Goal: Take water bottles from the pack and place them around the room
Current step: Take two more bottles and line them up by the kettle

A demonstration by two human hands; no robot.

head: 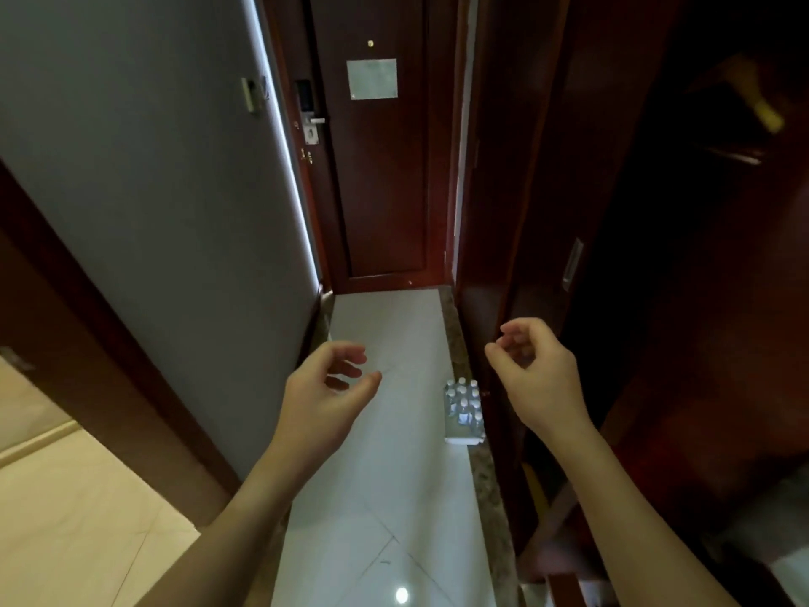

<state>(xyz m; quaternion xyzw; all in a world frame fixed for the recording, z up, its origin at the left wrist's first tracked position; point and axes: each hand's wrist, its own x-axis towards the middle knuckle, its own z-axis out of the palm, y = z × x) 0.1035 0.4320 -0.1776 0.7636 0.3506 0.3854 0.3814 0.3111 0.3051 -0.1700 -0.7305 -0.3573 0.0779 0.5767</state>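
This looks like the very start: no bottle is picked yet. The pack of water bottles [465, 409] sits on the floor [385, 475] by the dark wooden wall. Both hands are empty, with fingers apart and curled. The right hand [536, 370] hangs nearer above it; the left hand [326, 387] is farther. Next, I think, bend down and grab one bottle.

Empty hands [326, 387] above bottle pack [465, 409]

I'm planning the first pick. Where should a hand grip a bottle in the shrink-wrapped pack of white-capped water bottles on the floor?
Probably from above, by a cap or neck: the shrink-wrapped pack of white-capped water bottles stands upright on the pale tiled floor, close beside the dark wooden cabinet, leaving only the tops exposed.
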